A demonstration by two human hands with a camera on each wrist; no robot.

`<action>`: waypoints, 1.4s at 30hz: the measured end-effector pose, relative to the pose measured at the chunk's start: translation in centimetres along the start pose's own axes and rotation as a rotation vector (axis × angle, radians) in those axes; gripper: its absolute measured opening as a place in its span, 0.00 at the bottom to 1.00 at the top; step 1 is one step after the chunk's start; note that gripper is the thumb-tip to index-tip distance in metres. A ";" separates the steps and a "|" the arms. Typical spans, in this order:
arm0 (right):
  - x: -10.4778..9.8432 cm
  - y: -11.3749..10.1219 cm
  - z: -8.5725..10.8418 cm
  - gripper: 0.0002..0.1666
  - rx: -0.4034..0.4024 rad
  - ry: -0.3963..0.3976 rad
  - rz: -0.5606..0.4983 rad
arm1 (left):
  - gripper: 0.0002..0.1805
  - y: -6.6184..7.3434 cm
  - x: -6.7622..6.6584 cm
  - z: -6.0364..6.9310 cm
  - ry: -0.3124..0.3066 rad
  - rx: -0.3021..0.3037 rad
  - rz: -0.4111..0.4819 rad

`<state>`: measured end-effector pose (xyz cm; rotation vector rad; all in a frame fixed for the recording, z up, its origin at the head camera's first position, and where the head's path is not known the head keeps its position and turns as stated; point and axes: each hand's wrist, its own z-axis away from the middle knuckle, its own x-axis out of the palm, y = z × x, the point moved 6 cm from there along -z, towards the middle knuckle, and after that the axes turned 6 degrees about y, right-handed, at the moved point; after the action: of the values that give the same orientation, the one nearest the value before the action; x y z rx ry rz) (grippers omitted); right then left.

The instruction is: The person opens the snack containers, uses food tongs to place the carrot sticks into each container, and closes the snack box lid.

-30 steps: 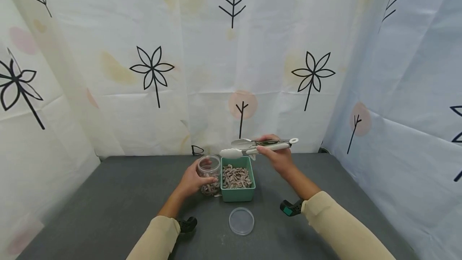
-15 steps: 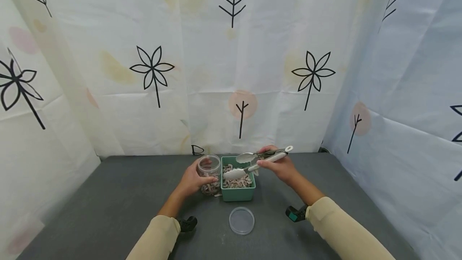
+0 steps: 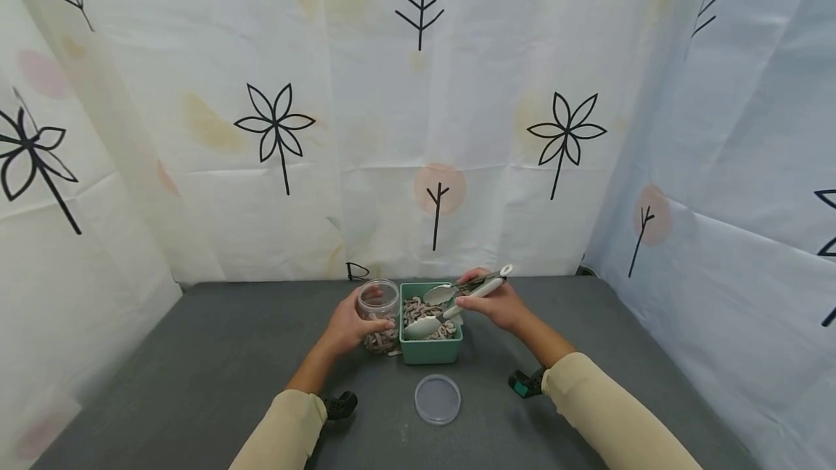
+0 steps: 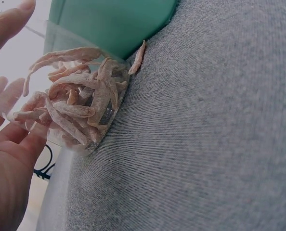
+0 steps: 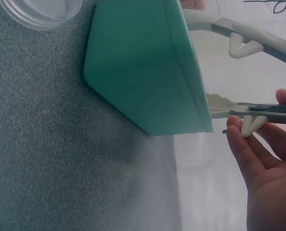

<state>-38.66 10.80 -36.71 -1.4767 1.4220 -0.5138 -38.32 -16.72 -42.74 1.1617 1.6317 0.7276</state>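
Here's the right hand (image 3: 499, 307), fingers curled round the tongs (image 3: 483, 289), arms spread with tips at the tub (image 3: 429, 355), apart presumably to straddle the strips (image 3: 418, 308) inside. Left hand (image 3: 353, 325) wraps the jar (image 3: 379, 299), upright just beside the tub, likely to steady it (a short hop between them). The lid (image 3: 437, 400) lies nearer the person. The left wrist view clearly shows a stray strip (image 4: 138, 58); the right wrist view hides the tub's contents, which the head view reveals.

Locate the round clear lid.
In the head view, the round clear lid lies on the dark table at lower centre, on the near side of the green container; the right wrist view shows part of it at top left.
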 end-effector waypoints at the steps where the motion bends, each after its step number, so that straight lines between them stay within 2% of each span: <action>1: 0.0 0.1 0.0 0.19 -0.001 0.003 0.011 | 0.42 0.0 0.0 0.0 0.001 0.001 -0.005; 3: 0.0 0.2 -0.1 0.18 -0.007 0.015 0.012 | 0.41 0.5 -0.1 0.2 0.002 0.005 -0.009; 9: 0.2 0.3 0.0 0.16 -0.003 0.065 0.021 | 0.41 3.2 -0.4 1.1 -0.012 0.027 -0.006; 11: 0.3 0.0 0.1 0.15 -0.018 0.079 0.026 | 0.41 3.1 -0.3 1.1 -0.010 0.027 0.000; 17: 0.5 -0.4 0.1 0.13 -0.076 0.113 0.003 | 0.42 0.2 -0.1 0.2 0.006 0.014 -0.023; 19: 0.6 -0.4 0.2 0.13 -0.074 0.116 -0.018 | 0.42 -0.2 -0.1 0.1 0.004 0.022 -0.022; 21: 0.7 -0.8 0.4 0.12 -0.069 0.117 -0.034 | 0.42 0.6 -0.1 0.4 -0.001 0.017 -0.013; 26: 0.9 -3.0 0.9 0.12 -0.068 0.113 -0.037 | 0.40 3.8 -0.5 1.4 -0.017 0.016 -0.011; 27: 1.0 -3.4 1.0 0.11 -0.061 0.111 -0.034 | 0.40 4.1 -0.6 1.5 -0.018 0.022 -0.017; 30: 0.9 -3.9 1.0 0.10 -0.080 0.121 -0.037 | 0.40 4.1 -0.6 1.4 -0.019 0.024 -0.021; 37: 0.4 -4.5 1.2 0.07 -0.043 0.177 -0.041 | 0.40 4.1 -0.6 1.4 -0.022 0.026 -0.017; 42: -0.1 -4.7 1.2 0.06 -0.073 0.205 -0.036 | 0.40 4.1 -0.6 1.4 -0.026 0.028 -0.014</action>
<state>-35.33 10.54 -33.21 -1.5451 1.5905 -0.6576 -35.55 -15.88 -39.47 1.1736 1.6314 0.6800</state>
